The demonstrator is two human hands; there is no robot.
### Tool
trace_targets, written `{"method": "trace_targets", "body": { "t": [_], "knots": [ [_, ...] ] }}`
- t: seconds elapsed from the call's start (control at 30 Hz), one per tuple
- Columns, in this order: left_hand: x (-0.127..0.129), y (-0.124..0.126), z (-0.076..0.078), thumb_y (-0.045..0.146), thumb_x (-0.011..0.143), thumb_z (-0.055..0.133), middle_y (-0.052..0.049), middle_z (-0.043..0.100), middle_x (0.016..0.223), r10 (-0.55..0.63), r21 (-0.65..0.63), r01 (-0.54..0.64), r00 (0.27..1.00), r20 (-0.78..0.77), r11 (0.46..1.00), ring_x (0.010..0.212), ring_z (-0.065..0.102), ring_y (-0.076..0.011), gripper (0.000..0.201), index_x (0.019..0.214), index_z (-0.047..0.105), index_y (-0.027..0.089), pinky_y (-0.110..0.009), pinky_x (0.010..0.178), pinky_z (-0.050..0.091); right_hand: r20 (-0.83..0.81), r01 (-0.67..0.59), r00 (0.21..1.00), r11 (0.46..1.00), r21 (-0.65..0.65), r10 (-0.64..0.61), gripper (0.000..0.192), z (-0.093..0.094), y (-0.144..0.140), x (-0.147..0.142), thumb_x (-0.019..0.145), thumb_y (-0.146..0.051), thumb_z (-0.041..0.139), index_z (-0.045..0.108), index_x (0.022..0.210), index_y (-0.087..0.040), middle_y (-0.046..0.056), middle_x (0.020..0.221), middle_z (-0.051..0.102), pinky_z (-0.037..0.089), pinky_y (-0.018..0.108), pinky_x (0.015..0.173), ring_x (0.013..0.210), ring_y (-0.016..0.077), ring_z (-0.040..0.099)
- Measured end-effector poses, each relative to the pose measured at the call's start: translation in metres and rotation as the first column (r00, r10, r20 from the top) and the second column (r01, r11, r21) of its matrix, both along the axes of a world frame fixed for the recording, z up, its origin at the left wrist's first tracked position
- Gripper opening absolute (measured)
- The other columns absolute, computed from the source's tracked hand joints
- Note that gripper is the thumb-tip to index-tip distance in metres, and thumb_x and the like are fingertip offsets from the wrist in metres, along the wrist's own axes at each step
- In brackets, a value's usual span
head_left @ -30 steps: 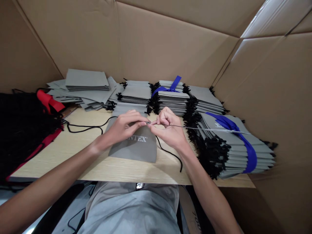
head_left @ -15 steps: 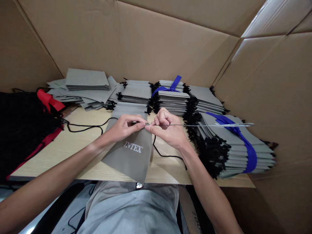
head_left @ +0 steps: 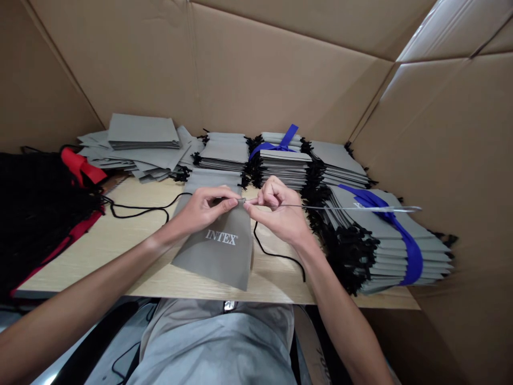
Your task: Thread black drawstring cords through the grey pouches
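Observation:
A grey drawstring pouch (head_left: 214, 262) printed INTEX hangs from its top edge, which my left hand (head_left: 208, 208) pinches between thumb and fingers. Close beside it, my right hand (head_left: 282, 211) is closed at the pouch's top right corner, thumb and index finger pinching a thin metal wire (head_left: 340, 208). The wire runs out to the right past that hand and ends in a narrow loop. Black cord (head_left: 276, 255) dangles below my right hand, and another length (head_left: 138, 207) trails left from the pouch. How wire and cord join is hidden by the fingers.
Stacks of grey pouches (head_left: 224, 147) with black cord ends stand along the cardboard wall (head_left: 280, 69). A bundle at right is tied with a blue strap (head_left: 411, 256). Loose grey pouches (head_left: 142, 128) lie back left; a heap of black cords (head_left: 44, 198) with red ribbon sits left.
Both hands have shifted slightly to the right. The pouch's lower end has moved up and right, away from the table's front edge. The wire's looped tip sits a little farther right.

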State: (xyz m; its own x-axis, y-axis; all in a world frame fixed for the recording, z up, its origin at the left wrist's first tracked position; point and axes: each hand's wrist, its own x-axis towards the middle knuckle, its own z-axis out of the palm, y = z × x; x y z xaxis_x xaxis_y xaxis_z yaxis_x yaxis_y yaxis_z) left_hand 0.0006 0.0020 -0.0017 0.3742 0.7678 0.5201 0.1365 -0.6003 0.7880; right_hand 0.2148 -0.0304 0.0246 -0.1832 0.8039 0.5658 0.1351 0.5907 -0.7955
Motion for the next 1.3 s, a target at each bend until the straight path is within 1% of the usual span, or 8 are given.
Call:
{"method": "trace_targets", "body": {
  "t": [0.23, 0.4, 0.5, 0.6, 0.73, 0.87, 1.03, 1.3],
  "knots": [
    [-0.0009, 0.0023, -0.0017, 0.056, 0.101, 0.072, -0.007, 0.079, 0.083, 0.030, 0.173, -0.018, 0.997, -0.067, 0.985, 0.077, 0.066, -0.0216, 0.038, 0.093, 0.088, 0.022, -0.033, 0.071, 0.049, 0.022, 0.013, 1.000, 1.000, -0.002, -0.013, 0.050, -0.0004, 0.0002, 0.0005, 0.079, -0.027, 0.077, 0.028, 0.067, -0.026, -0.003, 0.079, 0.044, 0.059, 0.030, 0.071, 0.073, 0.0143, 0.053],
    [-0.0030, 0.0055, -0.0013, 0.042, 0.105, 0.070, -0.005, 0.080, 0.079, 0.068, 0.364, -0.015, 0.989, -0.135, 0.931, 0.075, 0.063, -0.0215, 0.027, 0.094, 0.087, 0.023, -0.037, 0.076, 0.048, 0.074, 0.042, 0.996, 0.999, -0.002, -0.041, 0.045, 0.0010, -0.0005, -0.0011, 0.075, -0.023, 0.072, 0.028, 0.065, -0.026, -0.003, 0.077, 0.041, 0.051, 0.029, 0.068, 0.074, 0.0151, 0.049],
    [-0.0035, 0.0068, -0.0009, 0.037, 0.105, 0.069, -0.004, 0.082, 0.081, 0.086, 0.418, -0.009, 0.982, -0.167, 0.909, 0.075, 0.062, -0.0215, 0.023, 0.097, 0.086, 0.024, -0.038, 0.078, 0.047, 0.059, 0.034, 0.998, 0.999, -0.029, -0.032, 0.044, 0.0007, 0.0001, -0.0020, 0.074, -0.022, 0.070, 0.028, 0.066, -0.025, -0.003, 0.078, 0.040, 0.048, 0.028, 0.065, 0.071, 0.0141, 0.048],
    [-0.0030, 0.0055, -0.0001, 0.035, 0.105, 0.069, -0.004, 0.084, 0.088, 0.089, 0.401, -0.020, 0.984, -0.154, 0.916, 0.079, 0.066, -0.0213, 0.021, 0.100, 0.086, 0.024, -0.037, 0.081, 0.050, 0.041, 0.030, 0.999, 0.999, -0.029, -0.029, 0.043, -0.0005, 0.0008, -0.0027, 0.075, -0.023, 0.071, 0.028, 0.066, -0.025, -0.003, 0.077, 0.040, 0.048, 0.029, 0.066, 0.072, 0.0143, 0.048],
    [-0.0015, 0.0009, 0.0006, 0.039, 0.102, 0.073, -0.005, 0.085, 0.098, 0.109, 0.283, -0.079, 0.990, -0.094, 0.956, 0.086, 0.073, -0.0216, 0.020, 0.102, 0.085, 0.024, -0.034, 0.083, 0.055, 0.016, 0.034, 0.999, 0.999, -0.019, -0.034, 0.045, -0.0020, 0.0013, -0.0038, 0.075, -0.024, 0.072, 0.028, 0.066, -0.026, -0.004, 0.076, 0.040, 0.052, 0.031, 0.070, 0.072, 0.0143, 0.045],
    [-0.0011, -0.0012, 0.0002, 0.046, 0.099, 0.075, -0.005, 0.084, 0.094, 0.161, 0.198, -0.146, 0.985, -0.060, 0.969, 0.084, 0.074, -0.0216, 0.024, 0.097, 0.084, 0.024, -0.034, 0.083, 0.058, -0.041, 0.007, 0.999, 1.000, -0.015, -0.008, 0.046, -0.0030, 0.0018, -0.0047, 0.076, -0.025, 0.074, 0.029, 0.065, -0.026, -0.004, 0.077, 0.038, 0.057, 0.032, 0.071, 0.069, 0.0134, 0.042],
    [-0.0013, -0.0005, 0.0017, 0.045, 0.095, 0.077, -0.006, 0.084, 0.089, 0.166, 0.186, -0.158, 0.986, -0.026, 0.970, 0.082, 0.075, -0.0229, 0.023, 0.088, 0.084, 0.024, -0.035, 0.077, 0.058, -0.054, 0.001, 0.999, 0.999, -0.036, -0.003, 0.048, -0.0034, 0.0023, -0.0046, 0.077, -0.028, 0.076, 0.029, 0.066, -0.025, -0.004, 0.078, 0.039, 0.059, 0.033, 0.076, 0.070, 0.0132, 0.042],
    [0.0001, -0.0025, 0.0039, 0.047, 0.093, 0.079, -0.007, 0.085, 0.090, 0.170, 0.130, -0.169, 0.985, 0.007, 0.977, 0.084, 0.076, -0.0248, 0.025, 0.086, 0.083, 0.023, -0.036, 0.077, 0.059, -0.036, 0.040, 0.998, 0.998, -0.050, -0.042, 0.053, -0.0042, 0.0027, -0.0049, 0.077, -0.030, 0.079, 0.027, 0.067, -0.025, -0.004, 0.076, 0.037, 0.056, 0.033, 0.073, 0.071, 0.0144, 0.041]
  ]
}}
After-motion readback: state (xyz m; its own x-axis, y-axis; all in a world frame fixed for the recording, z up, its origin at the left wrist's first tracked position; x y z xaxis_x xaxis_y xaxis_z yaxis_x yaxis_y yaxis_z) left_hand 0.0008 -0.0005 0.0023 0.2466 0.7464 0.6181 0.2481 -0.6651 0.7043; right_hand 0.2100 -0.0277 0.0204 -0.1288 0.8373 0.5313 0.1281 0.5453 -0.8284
